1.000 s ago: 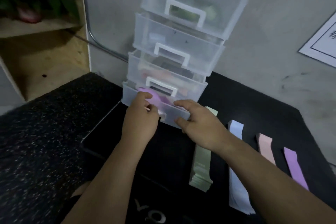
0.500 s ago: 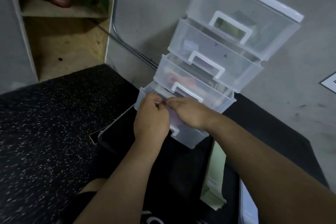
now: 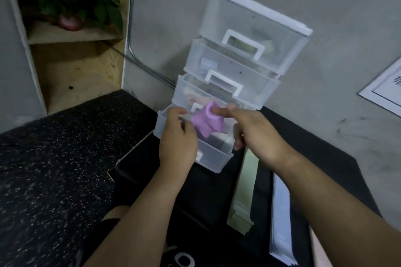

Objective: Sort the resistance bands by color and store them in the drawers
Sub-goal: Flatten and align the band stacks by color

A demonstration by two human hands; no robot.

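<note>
Both arms are bare, the left forearm [image 3: 138, 212] and the right forearm [image 3: 325, 191] uncovered down to the left grip [image 3: 178, 141] and right grip [image 3: 258, 134]. Under the left forearm, a black garment [image 3: 102, 236] edges a bare leg.

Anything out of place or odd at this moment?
Only the purple band: it is bunched up between the left hand and right hand above the open bottom drawer, not lying flat inside. Nothing looks spilled or damaged.
</note>
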